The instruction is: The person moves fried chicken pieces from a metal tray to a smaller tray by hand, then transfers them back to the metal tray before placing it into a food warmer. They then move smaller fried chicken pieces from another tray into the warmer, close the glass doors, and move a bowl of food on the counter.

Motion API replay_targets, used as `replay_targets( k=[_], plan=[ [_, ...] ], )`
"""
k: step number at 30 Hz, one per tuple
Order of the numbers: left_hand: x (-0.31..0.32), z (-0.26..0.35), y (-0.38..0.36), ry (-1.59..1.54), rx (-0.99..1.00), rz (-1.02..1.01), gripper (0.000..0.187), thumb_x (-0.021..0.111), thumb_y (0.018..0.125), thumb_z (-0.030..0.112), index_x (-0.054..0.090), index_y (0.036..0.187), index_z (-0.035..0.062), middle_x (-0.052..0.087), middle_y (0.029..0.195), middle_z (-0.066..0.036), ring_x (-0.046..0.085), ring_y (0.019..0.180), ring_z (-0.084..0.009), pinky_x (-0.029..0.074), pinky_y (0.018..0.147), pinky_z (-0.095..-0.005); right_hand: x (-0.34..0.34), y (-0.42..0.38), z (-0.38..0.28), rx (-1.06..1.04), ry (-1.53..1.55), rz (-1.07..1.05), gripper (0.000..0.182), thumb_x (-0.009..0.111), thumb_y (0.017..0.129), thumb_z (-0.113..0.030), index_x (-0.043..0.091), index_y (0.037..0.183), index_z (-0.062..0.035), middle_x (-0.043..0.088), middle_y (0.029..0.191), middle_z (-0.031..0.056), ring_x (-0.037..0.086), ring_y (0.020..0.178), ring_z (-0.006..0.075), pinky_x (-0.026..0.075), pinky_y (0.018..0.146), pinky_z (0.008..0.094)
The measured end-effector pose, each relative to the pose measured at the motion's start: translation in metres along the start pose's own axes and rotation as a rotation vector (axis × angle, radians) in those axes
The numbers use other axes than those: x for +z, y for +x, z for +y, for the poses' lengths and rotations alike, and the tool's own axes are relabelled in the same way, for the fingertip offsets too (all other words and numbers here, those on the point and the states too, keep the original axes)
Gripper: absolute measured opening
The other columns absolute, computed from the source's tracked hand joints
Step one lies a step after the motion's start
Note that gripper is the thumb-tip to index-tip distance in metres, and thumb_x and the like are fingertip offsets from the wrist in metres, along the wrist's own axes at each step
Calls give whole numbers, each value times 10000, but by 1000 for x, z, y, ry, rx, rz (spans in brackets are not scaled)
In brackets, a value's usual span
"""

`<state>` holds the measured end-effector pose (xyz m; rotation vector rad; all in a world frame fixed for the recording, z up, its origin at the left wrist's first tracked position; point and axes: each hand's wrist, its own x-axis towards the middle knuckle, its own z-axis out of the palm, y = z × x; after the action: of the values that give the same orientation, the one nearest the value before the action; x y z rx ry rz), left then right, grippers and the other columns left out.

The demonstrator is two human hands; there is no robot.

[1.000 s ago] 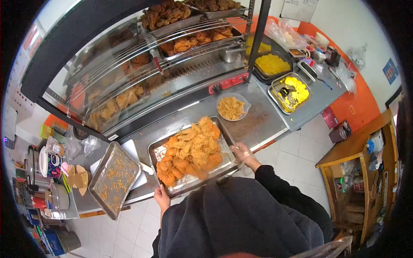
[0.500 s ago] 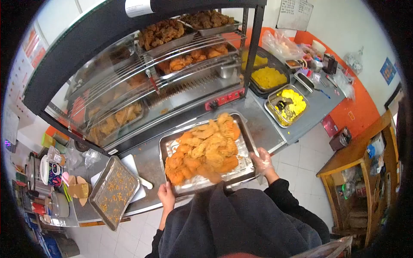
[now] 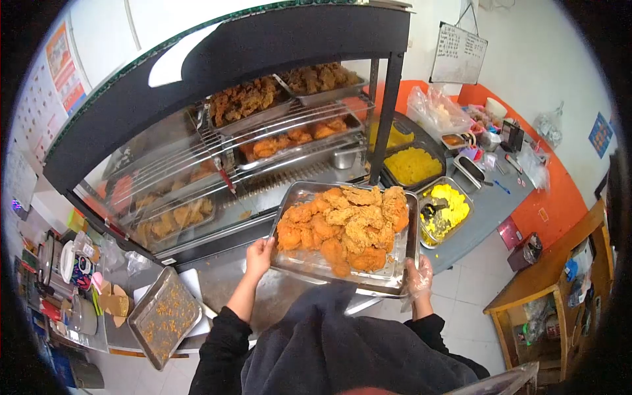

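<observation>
A metal tray (image 3: 306, 264) heaped with fried chicken (image 3: 349, 227) is held up in front of the display warmer (image 3: 263, 210). My left hand (image 3: 259, 255), bare, grips its left edge near the front corner. On the right edge, my right hand (image 3: 419, 276) is closed, wearing a clear plastic glove. The tray tilts a little and hides part of the warmer's lower front. Inside the warmer, more trays of fried chicken (image 3: 247, 102) sit on wire shelves, and a small metal container (image 3: 344, 158) stands on the lower level.
At lower left, a crumb-covered tray (image 3: 164, 319) rests partly on a white board (image 3: 193, 283). Right of the warmer are a yellow food pan (image 3: 413, 166) and a smaller tray of yellow food (image 3: 451, 209). A wooden shelf unit (image 3: 526, 289) stands at far right.
The chicken tray has moved to the right and closer to the warmer, with both hands still on it. My left arm reaches further forward. The camera view has shifted too.
</observation>
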<state>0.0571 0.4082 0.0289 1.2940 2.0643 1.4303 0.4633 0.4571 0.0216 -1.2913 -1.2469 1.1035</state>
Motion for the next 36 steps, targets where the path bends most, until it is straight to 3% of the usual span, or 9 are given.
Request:
replay_targets(
  k=[4,8,9,12,15,17,19,29,36],
  plan=[
    [12,9,53,72,70,-11,434,571,816,346,514,590,-19,472,484,-110,436,472,-137,385,482,-323,22,5,0,12,50,85,156,540,824,-91,480,946,-15,531,843,27,468,699,87,391,625,229],
    [15,33,85,136,-171,79,363,576,811,343,562,753,-15,574,643,-129,569,664,-197,438,620,-320,49,2,-7,34,300,202,176,543,815,-65,389,889,-20,433,738,14,426,646,89,379,527,232],
    [13,36,81,8,-278,2,381,580,811,322,507,987,-8,590,871,-128,568,809,-205,442,661,-323,55,0,-11,-19,269,206,163,535,818,-56,395,891,-16,438,748,16,430,657,88,378,527,230],
    [16,48,41,-420,-430,74,459,572,820,269,386,1153,15,527,1050,-111,536,897,-192,455,699,-339,71,-2,-19,-57,284,206,144,518,829,-56,412,914,-9,454,768,22,435,686,87,378,539,227],
    [22,82,-18,-665,-470,-42,520,531,834,219,298,1262,38,420,1187,-101,496,991,-191,455,778,-338,87,-11,-36,114,193,219,130,500,841,-64,421,925,-5,469,781,31,446,708,94,387,572,239],
    [30,88,-43,-747,-478,-134,506,521,842,182,297,1272,36,395,1216,-106,488,1016,-201,450,806,-342,98,-13,-26,-96,210,172,134,492,855,-96,425,936,-14,489,790,40,462,714,103,395,598,245],
    [38,92,-57,-686,-405,-298,545,504,852,130,241,1322,45,365,1263,-106,470,1048,-212,431,851,-353,109,-23,-38,-43,255,129,139,486,864,-114,447,947,-10,519,846,54,478,759,111,399,663,259],
    [33,66,-67,-607,-225,-202,644,545,829,86,168,1347,17,288,1321,-165,482,1010,-174,434,844,-309,173,-36,-8,-55,305,-47,307,494,881,-252,401,1034,-3,511,929,75,457,830,119,407,715,272],
    [34,64,-67,-555,-294,-132,549,576,808,63,273,1254,-40,472,973,-77,527,788,-138,471,696,-274,185,-42,-40,123,320,-85,365,507,850,-233,389,1074,30,516,956,160,490,882,222,390,777,365]
  ],
)
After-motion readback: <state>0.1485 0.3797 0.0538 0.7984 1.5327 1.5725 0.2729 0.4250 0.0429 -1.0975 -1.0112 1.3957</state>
